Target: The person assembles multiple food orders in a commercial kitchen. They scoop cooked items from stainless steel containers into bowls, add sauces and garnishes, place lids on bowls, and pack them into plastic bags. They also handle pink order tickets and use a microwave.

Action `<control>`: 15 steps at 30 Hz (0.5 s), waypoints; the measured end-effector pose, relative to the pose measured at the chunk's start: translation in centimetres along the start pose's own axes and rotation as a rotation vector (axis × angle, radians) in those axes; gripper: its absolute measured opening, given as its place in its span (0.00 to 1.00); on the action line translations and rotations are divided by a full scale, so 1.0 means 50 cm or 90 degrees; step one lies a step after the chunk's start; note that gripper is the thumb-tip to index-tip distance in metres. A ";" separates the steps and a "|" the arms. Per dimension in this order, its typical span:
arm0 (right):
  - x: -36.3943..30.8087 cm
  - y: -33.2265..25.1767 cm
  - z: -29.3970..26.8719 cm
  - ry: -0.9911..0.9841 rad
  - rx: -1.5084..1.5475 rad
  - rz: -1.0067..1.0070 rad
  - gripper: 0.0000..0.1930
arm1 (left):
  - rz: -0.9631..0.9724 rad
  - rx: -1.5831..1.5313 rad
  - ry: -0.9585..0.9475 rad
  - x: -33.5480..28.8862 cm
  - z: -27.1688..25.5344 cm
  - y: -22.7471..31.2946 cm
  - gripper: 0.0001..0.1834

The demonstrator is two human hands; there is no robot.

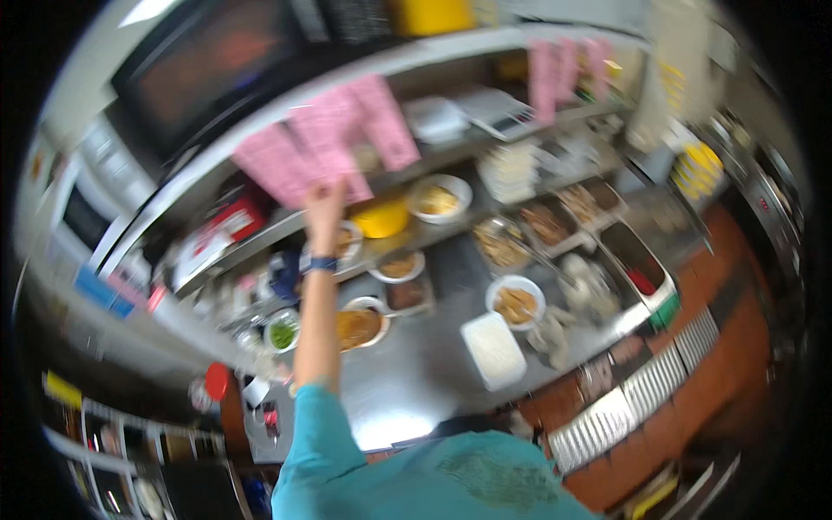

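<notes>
My left arm, in a teal sleeve with a dark band at the wrist, stretches up to the shelf. My left hand [323,208] is at the lower edge of the pink paper slips [325,130] that hang from the shelf's front rail. Its fingers look closed on the bottom of one slip, though the picture is blurred there. Just right of the hand are a yellow bowl [381,218] and a white bowl of yellowish food [439,199]. My right hand does not show.
Below lies a steel counter [407,373] with a white rectangular tub [493,350], a white bowl of tan food [516,302] and a container of chopped greens [282,333]. Food pans [546,225] stand at right. A dark screen [208,69] is mounted above the rail.
</notes>
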State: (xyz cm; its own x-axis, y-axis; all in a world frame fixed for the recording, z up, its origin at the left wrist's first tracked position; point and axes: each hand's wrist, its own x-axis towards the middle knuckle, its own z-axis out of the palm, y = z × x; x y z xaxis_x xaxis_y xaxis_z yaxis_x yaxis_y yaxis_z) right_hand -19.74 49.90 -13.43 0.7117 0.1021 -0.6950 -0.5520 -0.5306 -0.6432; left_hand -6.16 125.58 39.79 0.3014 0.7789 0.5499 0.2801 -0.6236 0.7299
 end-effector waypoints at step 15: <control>0.283 -0.696 -0.324 -0.058 -0.130 -0.317 0.15 | -0.109 -0.229 -0.028 -0.346 0.019 0.051 0.21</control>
State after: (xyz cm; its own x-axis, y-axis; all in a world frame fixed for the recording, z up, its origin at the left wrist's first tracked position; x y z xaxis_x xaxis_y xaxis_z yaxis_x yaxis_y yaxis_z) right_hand 16.60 56.19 4.32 0.8199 0.4506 -0.3533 -0.0559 -0.5511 -0.8326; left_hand -9.82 110.47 31.75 0.3186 0.8614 0.3956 -0.0051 -0.4158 0.9094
